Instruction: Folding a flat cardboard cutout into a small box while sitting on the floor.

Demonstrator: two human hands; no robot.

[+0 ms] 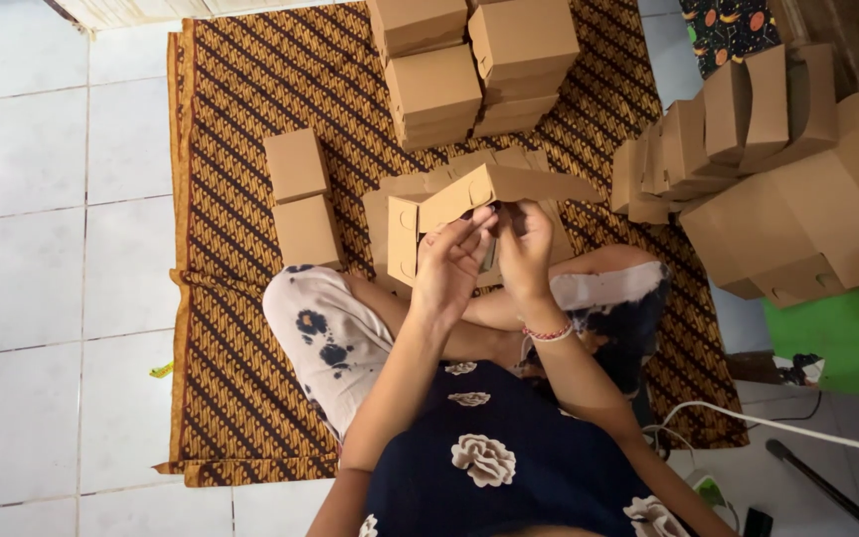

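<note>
Brown cardboard box (469,199) on brown-black patterned mat (251,89), white tile floor (22,199).

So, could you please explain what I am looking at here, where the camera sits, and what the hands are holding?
There is one picture, taken by a camera worn on a person's head, looking straight down. The person sits cross-legged on a brown patterned mat laid over a white tiled floor.

The two bare hands are the person's own. The left hand and the right hand are both up at a partly folded brown cardboard box, so its flaps are in their grip.

Around them: two closed boxes lie to the left, a stack of finished boxes stands further ahead, and a pile of half-shaped boxes lies to the right. A white cable runs across the floor at lower right.
</note>
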